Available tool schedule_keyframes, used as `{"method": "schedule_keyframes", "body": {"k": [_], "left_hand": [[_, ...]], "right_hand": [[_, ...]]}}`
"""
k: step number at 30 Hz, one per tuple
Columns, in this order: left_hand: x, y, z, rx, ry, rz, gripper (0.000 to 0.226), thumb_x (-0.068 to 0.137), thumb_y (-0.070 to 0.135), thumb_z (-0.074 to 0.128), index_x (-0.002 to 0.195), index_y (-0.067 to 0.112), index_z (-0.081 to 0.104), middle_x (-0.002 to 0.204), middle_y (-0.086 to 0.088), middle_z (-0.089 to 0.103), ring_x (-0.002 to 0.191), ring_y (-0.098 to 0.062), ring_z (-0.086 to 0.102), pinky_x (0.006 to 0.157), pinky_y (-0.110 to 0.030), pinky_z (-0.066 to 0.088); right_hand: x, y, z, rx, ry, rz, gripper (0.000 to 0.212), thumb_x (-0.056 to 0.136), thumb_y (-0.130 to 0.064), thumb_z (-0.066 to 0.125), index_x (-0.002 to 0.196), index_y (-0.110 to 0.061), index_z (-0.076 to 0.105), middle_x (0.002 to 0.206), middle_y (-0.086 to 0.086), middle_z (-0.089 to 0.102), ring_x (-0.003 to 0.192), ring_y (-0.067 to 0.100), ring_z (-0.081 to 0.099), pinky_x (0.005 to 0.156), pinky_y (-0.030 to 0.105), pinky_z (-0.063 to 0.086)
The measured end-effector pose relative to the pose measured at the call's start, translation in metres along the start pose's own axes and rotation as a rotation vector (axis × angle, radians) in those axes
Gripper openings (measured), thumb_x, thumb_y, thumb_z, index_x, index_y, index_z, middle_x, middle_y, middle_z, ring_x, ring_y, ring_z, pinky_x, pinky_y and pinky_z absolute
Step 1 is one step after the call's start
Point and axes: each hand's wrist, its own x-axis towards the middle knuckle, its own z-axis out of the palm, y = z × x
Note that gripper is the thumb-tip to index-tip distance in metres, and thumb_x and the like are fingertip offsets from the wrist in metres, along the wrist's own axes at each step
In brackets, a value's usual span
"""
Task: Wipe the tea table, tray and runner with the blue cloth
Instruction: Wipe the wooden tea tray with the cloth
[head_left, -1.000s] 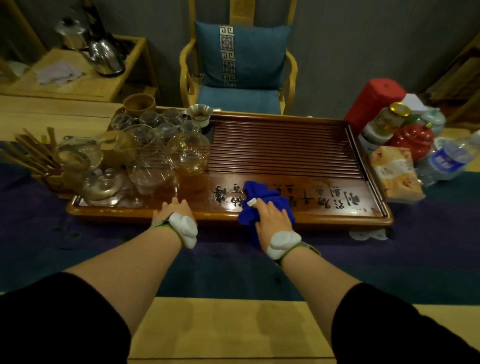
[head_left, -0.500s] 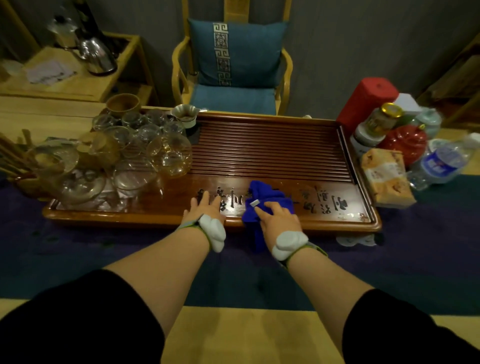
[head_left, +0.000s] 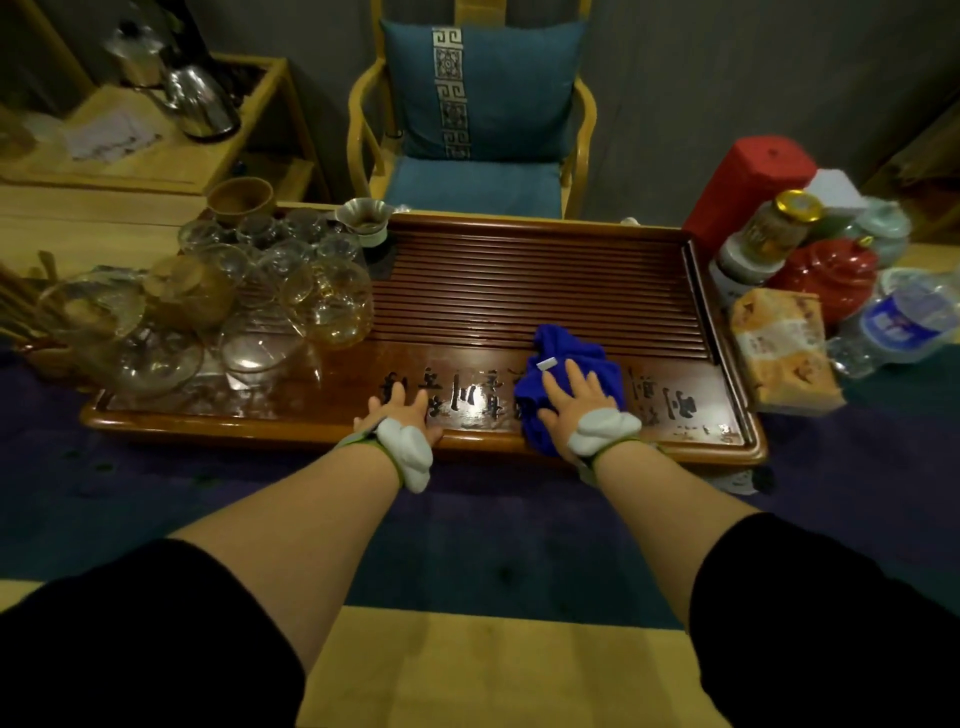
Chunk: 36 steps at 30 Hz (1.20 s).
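— Item count, please.

— One wooden tea tray (head_left: 545, 291) with a slatted bed and a carved front band. One blue cloth (head_left: 566, 364). One dark table runner (head_left: 156, 483) under the tray, on one pale wooden tea table (head_left: 467, 670). Glassware (head_left: 249, 306) clustered on the tray's left end: many pieces, overlapping, so I cannot give a number. At the tray's right: one red box (head_left: 748, 182), one gold-lidded jar (head_left: 774, 228), one red lidded pot (head_left: 826, 275), one paper packet (head_left: 784, 353), one plastic bottle (head_left: 904, 322). Beyond the table: one chair (head_left: 467, 171) with one blue cushion (head_left: 483, 88); one kettle (head_left: 197, 98) on a side stand.

— Where is the cloth relative to your fingers?

— Bunched on the carved front band, right of centre, directly under my right hand (head_left: 571, 400). Those fingers lie spread and nearly straight, pressing flat on the cloth, which shows above and to either side of them.

— Left hand?

— My left hand (head_left: 400, 410) rests flat on the tray's front edge, fingers straight, holding nothing, just beside the cloth and not touching it.
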Motion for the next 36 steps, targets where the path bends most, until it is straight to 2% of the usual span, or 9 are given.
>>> {"method": "schedule_keyframes", "body": {"k": [4,9,14,17,21,25,27,32,36], "left_hand": [[-0.008,0.011,-0.016,0.049,-0.167,-0.076,0.067,0.099,0.04,0.036,0.15,0.024,-0.004,0.156,-0.008,-0.012,0.142,-0.039,0.0,0.113,-0.051,0.02],[-0.02,0.015,-0.026,0.225,-0.224,-0.023,0.061,0.099,0.029,0.036,0.151,0.025,0.003,0.156,-0.009,-0.015,0.142,-0.041,-0.002,0.114,-0.049,0.019],[-0.033,0.02,-0.032,0.471,-0.203,0.047,0.065,0.099,0.017,0.04,0.151,0.026,0.001,0.155,-0.012,-0.016,0.141,-0.043,0.003,0.112,-0.046,0.026],[-0.028,0.019,-0.034,0.354,-0.201,0.005,0.062,0.101,0.031,0.032,0.15,0.02,-0.004,0.156,-0.012,-0.011,0.142,-0.039,0.008,0.113,-0.043,0.024],[-0.023,0.018,-0.035,0.196,-0.204,-0.03,0.066,0.1,0.043,0.029,0.15,0.018,-0.005,0.157,-0.011,-0.007,0.143,-0.037,0.008,0.113,-0.038,0.019],[-0.022,0.016,-0.035,0.169,-0.205,-0.04,0.066,0.1,0.044,0.03,0.15,0.019,-0.003,0.157,-0.01,-0.006,0.143,-0.037,0.008,0.112,-0.038,0.019],[-0.024,0.017,-0.034,0.177,-0.193,-0.036,0.065,0.1,0.044,0.03,0.15,0.019,-0.003,0.157,-0.01,-0.006,0.143,-0.037,0.008,0.112,-0.038,0.021],[-0.024,0.016,-0.031,0.203,-0.189,-0.022,0.064,0.101,0.04,0.031,0.15,0.019,-0.004,0.157,-0.008,-0.009,0.143,-0.037,0.003,0.112,-0.04,0.02],[-0.021,0.015,-0.029,0.227,-0.216,-0.012,0.065,0.101,0.037,0.034,0.15,0.022,-0.007,0.156,-0.008,-0.012,0.143,-0.037,-0.001,0.113,-0.042,0.018]], "right_hand": [[-0.007,-0.044,0.023,-0.031,0.042,-0.151,0.058,0.1,-0.048,0.022,0.15,-0.032,-0.001,0.157,-0.004,-0.018,0.145,0.025,-0.012,0.116,0.045,0.001],[0.001,-0.033,0.015,-0.051,0.004,-0.265,0.056,0.1,-0.046,0.024,0.15,-0.034,0.002,0.158,-0.005,-0.015,0.145,0.023,-0.011,0.116,0.042,0.001],[0.017,0.002,-0.008,-0.037,0.002,-0.066,0.058,0.1,-0.046,0.024,0.15,-0.033,-0.003,0.157,-0.002,-0.018,0.145,0.026,-0.012,0.117,0.046,0.002],[0.022,-0.017,-0.001,-0.032,0.032,-0.015,0.06,0.1,-0.049,0.021,0.15,-0.032,-0.007,0.157,-0.002,-0.02,0.144,0.028,-0.014,0.116,0.049,-0.002],[0.025,-0.058,0.019,-0.062,0.091,-0.19,0.06,0.098,-0.053,0.02,0.149,-0.036,-0.006,0.156,-0.006,-0.02,0.144,0.025,-0.015,0.115,0.048,-0.005],[0.036,-0.049,0.012,-0.05,0.082,-0.278,0.059,0.097,-0.054,0.024,0.149,-0.04,-0.001,0.157,-0.009,-0.015,0.145,0.02,-0.013,0.116,0.044,-0.005],[0.041,-0.029,0.003,-0.037,0.109,-0.238,0.058,0.098,-0.053,0.024,0.149,-0.04,0.0,0.158,-0.008,-0.013,0.145,0.021,-0.01,0.116,0.044,-0.002],[0.046,0.017,-0.017,-0.02,0.094,0.034,0.058,0.099,-0.05,0.019,0.149,-0.035,-0.006,0.157,-0.003,-0.017,0.145,0.024,-0.013,0.117,0.046,-0.003],[0.039,-0.01,-0.006,-0.006,0.13,0.068,0.059,0.099,-0.051,0.017,0.149,-0.033,-0.007,0.157,-0.001,-0.019,0.144,0.027,-0.014,0.116,0.049,-0.004]]}}
